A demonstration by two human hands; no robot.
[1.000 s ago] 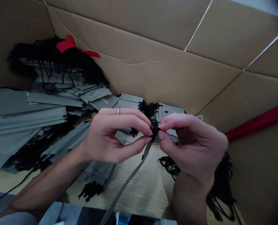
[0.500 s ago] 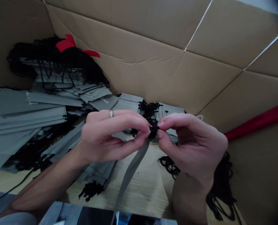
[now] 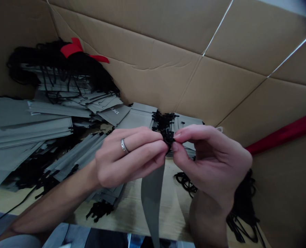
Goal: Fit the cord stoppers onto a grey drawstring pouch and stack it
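Grey paper bag (image 3: 151, 193), folded flat, hangs at frame centre, black cord knot (image 3: 168, 136) at its top. Left hand (image 3: 128, 156) and right hand (image 3: 207, 158) both pinch that knot. Since half a second ago the bag has turned broadside; left knuckles rolled over. Grey bag stacks (image 3: 39, 120) at 9 o'clock.

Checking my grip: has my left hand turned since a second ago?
Yes. The left hand rolled knuckles-up; its ring slid down-left against the grey card stack behind.

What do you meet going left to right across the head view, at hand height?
Stacked grey paper bags → left hand → black cord knot pinched in both grips → right hand → red strip.
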